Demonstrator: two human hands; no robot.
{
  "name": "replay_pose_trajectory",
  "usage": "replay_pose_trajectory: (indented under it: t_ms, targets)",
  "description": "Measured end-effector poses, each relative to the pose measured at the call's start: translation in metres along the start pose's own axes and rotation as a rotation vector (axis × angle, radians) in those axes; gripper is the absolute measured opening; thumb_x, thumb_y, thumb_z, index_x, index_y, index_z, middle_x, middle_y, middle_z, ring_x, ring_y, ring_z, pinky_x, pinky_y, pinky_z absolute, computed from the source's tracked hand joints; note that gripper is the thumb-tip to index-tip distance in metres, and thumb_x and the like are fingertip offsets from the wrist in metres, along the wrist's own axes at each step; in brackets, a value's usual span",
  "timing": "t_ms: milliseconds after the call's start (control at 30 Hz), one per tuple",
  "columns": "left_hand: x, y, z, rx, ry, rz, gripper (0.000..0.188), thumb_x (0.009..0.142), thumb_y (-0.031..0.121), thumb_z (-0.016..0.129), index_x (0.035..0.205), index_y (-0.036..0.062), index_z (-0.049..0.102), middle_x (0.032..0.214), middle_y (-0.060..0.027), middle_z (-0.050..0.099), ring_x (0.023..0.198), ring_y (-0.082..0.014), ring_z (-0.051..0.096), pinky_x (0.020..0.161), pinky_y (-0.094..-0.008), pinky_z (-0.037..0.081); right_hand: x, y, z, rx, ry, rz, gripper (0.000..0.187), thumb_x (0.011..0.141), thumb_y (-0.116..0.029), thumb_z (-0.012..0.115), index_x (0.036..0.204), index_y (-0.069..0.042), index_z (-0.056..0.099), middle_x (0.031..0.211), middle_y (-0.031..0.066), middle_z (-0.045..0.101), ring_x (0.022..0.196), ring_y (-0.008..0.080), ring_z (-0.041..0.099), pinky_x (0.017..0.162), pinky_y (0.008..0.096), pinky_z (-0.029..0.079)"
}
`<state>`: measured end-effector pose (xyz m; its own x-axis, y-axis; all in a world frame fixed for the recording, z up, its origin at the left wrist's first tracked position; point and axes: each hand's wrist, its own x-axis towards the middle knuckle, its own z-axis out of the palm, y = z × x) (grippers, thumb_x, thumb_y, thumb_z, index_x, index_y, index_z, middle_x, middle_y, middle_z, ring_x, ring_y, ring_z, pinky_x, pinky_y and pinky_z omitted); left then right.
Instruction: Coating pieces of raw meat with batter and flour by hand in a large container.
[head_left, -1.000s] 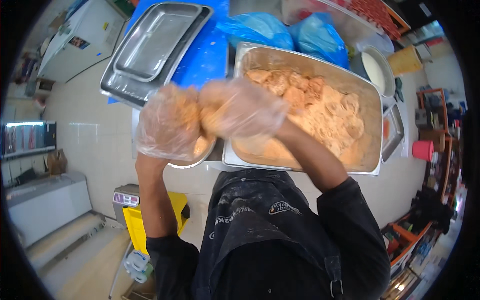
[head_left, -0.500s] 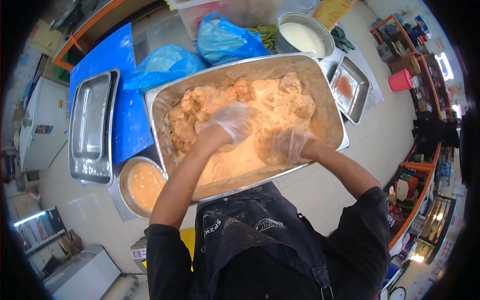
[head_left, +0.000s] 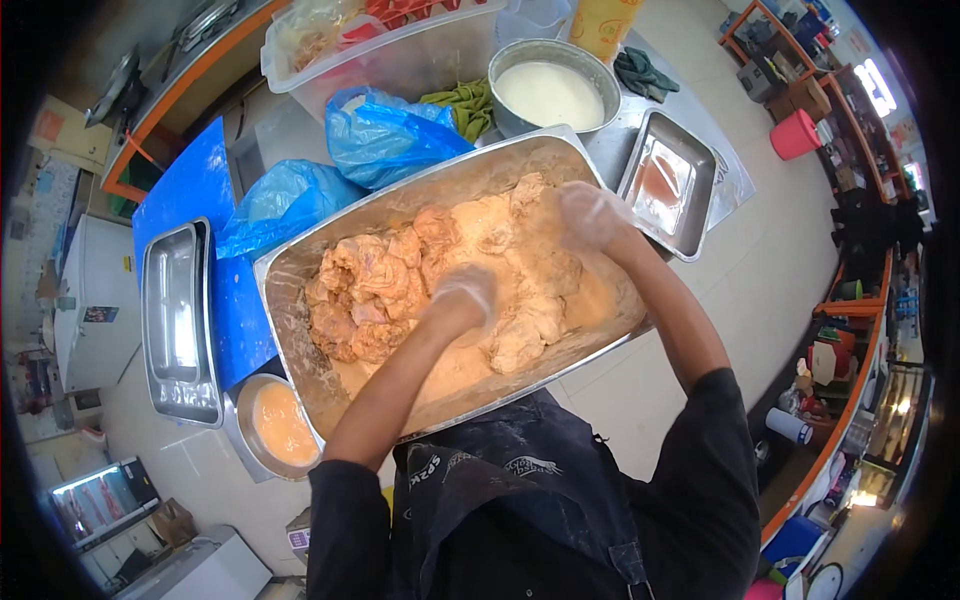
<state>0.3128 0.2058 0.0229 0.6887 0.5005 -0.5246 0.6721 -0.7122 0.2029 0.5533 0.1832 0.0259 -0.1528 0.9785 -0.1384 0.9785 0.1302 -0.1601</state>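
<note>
A deep metal pan holds orange-tinted flour and what look like raw chicken pieces. Wet orange pieces are heaped on its left side; flour-coated ones lie right of the middle. Both my hands wear clear plastic gloves. My left hand reaches down into the flour mid-pan, between the two groups, its fingers hidden and smeared. At the far right corner of the pan my right hand is over the flour, too blurred by motion to show its fingers or anything in them.
Left of the pan stand stacked metal trays on a blue board and a bowl of orange liquid. Behind are blue plastic bags, a plastic tub and a round pan of white powder. A shallow tray sits at right.
My right hand has swung from the pan's near right to its far right corner. My left hand is lower in the flour. Coated pieces now show nearer the front; the whole view has shifted.
</note>
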Motion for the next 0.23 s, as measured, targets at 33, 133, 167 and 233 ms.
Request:
replay_pose_trajectory:
  t_ms: [33, 133, 167, 233]
  targets:
    - [-0.007, -0.002, -0.010, 0.007, 0.000, 0.003, 0.015, 0.067, 0.012, 0.060, 0.076, 0.0028, 0.066, 0.082, -0.0179, 0.064, 0.077, -0.0304, 0.064, 0.068, -0.0375, 0.051, 0.007, 0.009, 0.011, -0.016, -0.010, -0.077, 0.037, 0.077, -0.023, 0.052, 0.108, -0.003, 0.052, 0.101, 0.0136, 0.059, 0.094, 0.0250, 0.059, 0.082, 0.0384, 0.047]
    - [-0.017, -0.010, -0.034, 0.310, -0.086, 0.157, 0.015, 0.065, 0.015, 0.060, 0.073, 0.0045, 0.067, 0.084, -0.0165, 0.065, 0.081, -0.0274, 0.064, 0.069, -0.0345, 0.051, 0.041, -0.017, 0.009, -0.302, -0.244, 0.019, 0.038, 0.081, -0.020, 0.046, 0.114, -0.002, 0.051, 0.114, 0.0152, 0.056, 0.104, 0.0240, 0.056, 0.084, 0.0373, 0.046]
    - [-0.013, -0.012, -0.037, 0.253, -0.051, 0.172, 0.019, 0.066, 0.017, 0.061, 0.078, 0.0050, 0.068, 0.088, -0.0165, 0.065, 0.087, -0.0263, 0.063, 0.074, -0.0330, 0.050, 0.047, -0.022, 0.012, -0.302, -0.236, 0.014, 0.038, 0.081, -0.020, 0.046, 0.114, -0.002, 0.051, 0.114, 0.0152, 0.056, 0.104, 0.0240, 0.056, 0.084, 0.0373, 0.046]
    - [-0.003, -0.015, -0.040, 0.201, -0.012, 0.189, 0.023, 0.066, 0.020, 0.061, 0.083, 0.0054, 0.068, 0.092, -0.0165, 0.065, 0.092, -0.0252, 0.062, 0.078, -0.0316, 0.049, 0.050, -0.031, 0.020, -0.122, -0.119, 0.133, 0.041, 0.076, -0.026, 0.049, 0.111, -0.006, 0.056, 0.113, 0.0191, 0.056, 0.105, 0.0266, 0.054, 0.089, 0.0347, 0.045]
